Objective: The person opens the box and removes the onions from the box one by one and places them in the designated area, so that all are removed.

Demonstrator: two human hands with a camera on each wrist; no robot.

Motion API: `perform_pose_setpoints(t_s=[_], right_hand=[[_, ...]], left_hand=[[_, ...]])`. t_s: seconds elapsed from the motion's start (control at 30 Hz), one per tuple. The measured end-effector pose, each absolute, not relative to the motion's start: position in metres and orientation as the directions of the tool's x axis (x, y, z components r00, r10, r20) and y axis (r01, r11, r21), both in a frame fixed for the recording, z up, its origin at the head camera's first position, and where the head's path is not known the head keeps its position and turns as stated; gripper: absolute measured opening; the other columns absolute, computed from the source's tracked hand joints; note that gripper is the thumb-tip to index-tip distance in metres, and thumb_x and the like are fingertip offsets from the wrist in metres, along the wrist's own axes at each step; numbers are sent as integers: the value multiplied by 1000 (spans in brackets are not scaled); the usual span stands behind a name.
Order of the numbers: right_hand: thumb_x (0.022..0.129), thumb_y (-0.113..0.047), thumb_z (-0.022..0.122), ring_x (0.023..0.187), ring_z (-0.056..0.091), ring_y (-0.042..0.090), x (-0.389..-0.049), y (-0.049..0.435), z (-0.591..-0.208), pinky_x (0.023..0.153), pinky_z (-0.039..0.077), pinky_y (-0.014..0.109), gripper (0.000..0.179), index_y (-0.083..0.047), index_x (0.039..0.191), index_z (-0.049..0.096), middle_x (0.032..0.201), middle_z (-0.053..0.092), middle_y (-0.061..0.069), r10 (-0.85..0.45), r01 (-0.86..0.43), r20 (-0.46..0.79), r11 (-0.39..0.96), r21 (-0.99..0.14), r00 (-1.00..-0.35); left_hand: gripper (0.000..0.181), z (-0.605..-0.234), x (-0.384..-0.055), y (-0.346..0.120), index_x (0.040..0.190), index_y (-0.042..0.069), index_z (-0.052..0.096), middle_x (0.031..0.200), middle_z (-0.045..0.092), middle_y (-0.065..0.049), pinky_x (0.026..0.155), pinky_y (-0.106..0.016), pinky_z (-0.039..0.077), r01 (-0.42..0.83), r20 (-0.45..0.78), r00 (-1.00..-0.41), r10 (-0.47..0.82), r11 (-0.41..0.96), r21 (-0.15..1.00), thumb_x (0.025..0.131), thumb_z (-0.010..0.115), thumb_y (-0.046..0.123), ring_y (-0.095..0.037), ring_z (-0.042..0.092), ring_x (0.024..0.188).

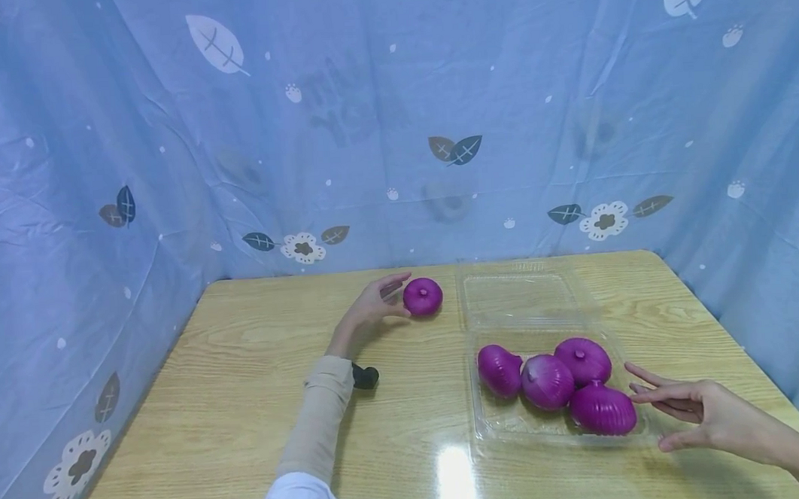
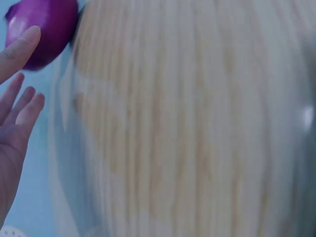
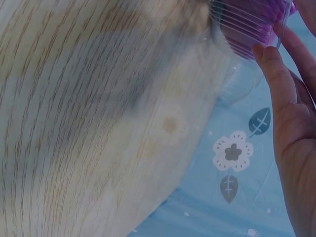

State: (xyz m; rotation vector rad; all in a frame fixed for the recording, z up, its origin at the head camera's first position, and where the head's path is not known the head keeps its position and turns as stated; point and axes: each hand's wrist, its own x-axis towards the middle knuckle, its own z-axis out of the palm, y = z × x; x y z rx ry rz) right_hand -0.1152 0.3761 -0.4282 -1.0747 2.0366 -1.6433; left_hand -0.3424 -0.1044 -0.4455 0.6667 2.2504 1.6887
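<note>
One purple onion (image 1: 423,297) rests on the table near its back edge. My left hand (image 1: 370,304) reaches up to its left side, thumb and fingers apart with the onion just at the fingertips; the left wrist view shows the same gap between thumb and fingers beside the onion (image 2: 49,29). A clear plastic clamshell box (image 1: 517,422) lies opened to the right, holding several purple onions (image 1: 547,382). At the box's right wall is my right hand (image 1: 709,415), its fingers extended and spread. In the right wrist view its fingertips meet the ribbed plastic wall (image 3: 247,29).
The box's lid (image 1: 520,296) lies folded back toward the rear of the wooden table (image 1: 247,438). A black device (image 1: 365,376) shows at my left wrist. Blue patterned curtains (image 1: 380,130) enclose the back and both sides.
</note>
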Motion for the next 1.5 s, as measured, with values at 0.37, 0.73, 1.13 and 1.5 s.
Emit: perform_pose_setpoints(t_s=[0.37,0.73,1.13,1.5], right_hand=[[76,21,64,128,41,-3,-115,374,-428,94,44,14,53,11,127,54,153,29,-18,-712,-404,225,90,-911,-666],[74,21,66,126,42,-2,-116,377,-426,90,49,17,53,10,126,55,153,30,-15,-697,-442,246,113,-890,-674],[77,21,64,127,40,-4,-116,379,-425,90,49,16,51,10,126,55,153,29,-18,-700,-417,222,119,-901,-678],[76,21,65,126,42,-3,-115,377,-428,91,47,14,52,9,125,56,153,30,-17,-701,-438,230,130,-889,-675]], left_hand=[[69,-433,-325,-133,143,3,42,148,40,-11,109,-37,36,214,93,-887,451,225,951,81,71,-5,-27,37,136],[56,-433,-289,-116,134,-1,51,139,50,-15,104,-30,42,239,128,-845,519,153,959,82,71,-5,-33,46,129],[50,-417,-240,-68,129,-3,56,133,54,-23,99,-34,47,239,141,-782,607,83,968,81,71,-6,-37,50,124],[50,-411,-205,-57,128,-2,57,132,56,-21,98,-29,48,220,106,-717,689,79,972,81,72,-5,-26,55,121]])
